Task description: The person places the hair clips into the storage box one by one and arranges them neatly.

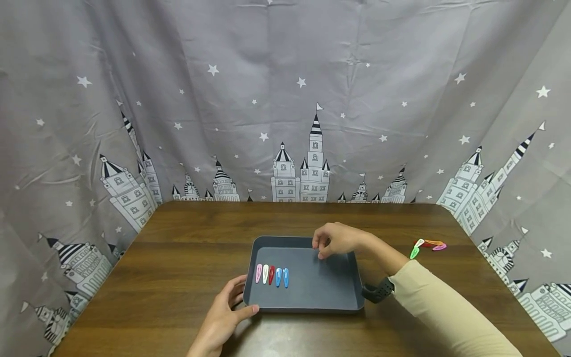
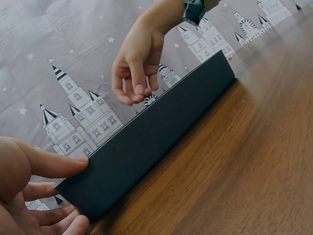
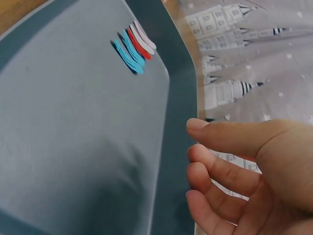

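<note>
A shallow grey tray [image 1: 318, 292] lies on the wooden table. Along its left part a pink snap hair clip [image 1: 258, 273], a white one [image 1: 265, 273], a red one [image 1: 271, 274] and two blue clips [image 1: 286, 277] stand side by side in a row. My left hand [image 1: 225, 305] grips the tray's near left corner, thumb on the near wall and fingers round the left side. Above the tray's far right part hovers my right hand [image 1: 336, 239], its fingers loosely bent. The right wrist view shows nothing between this hand's thumb [image 3: 225, 137] and fingers.
Right of the tray, a small loose group of hair clips lies on the table [image 1: 196, 233]: a white [image 1: 419, 243], a green [image 1: 415, 253], an orange [image 1: 433, 242], a pink [image 1: 439, 247] and a partly covered red one. A grey castle-print curtain [image 1: 250, 74] hangs behind the table.
</note>
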Demonstrator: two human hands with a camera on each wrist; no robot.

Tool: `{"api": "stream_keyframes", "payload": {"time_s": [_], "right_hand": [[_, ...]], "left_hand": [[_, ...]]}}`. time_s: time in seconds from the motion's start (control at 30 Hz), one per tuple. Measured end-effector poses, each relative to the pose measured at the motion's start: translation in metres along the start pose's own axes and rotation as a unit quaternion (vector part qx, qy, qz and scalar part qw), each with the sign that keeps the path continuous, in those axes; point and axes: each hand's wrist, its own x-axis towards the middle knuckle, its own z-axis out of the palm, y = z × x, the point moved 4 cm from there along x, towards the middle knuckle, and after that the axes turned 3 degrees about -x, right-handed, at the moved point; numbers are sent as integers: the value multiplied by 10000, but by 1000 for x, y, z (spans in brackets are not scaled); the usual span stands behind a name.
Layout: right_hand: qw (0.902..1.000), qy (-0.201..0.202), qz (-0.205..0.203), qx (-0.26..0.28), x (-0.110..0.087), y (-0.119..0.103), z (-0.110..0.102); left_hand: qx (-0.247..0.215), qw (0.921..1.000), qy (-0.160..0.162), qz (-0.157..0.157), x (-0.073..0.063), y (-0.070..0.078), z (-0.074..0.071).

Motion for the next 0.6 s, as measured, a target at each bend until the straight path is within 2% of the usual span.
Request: {"api": "stream_keyframes", "payload": {"time_s": [0.23,0.37,0.6], "right_hand": [[9989,181,-9,422,-17,14,-20],[9990,344,49,294,-26,23,-32],[9987,398,130,277,-45,41,-49]], "left_hand": [[23,10000,3,-20,1,0,0],[20,10000,-5,-33,1,0,0],[41,10000,-14,-30,1,0,0]]}}
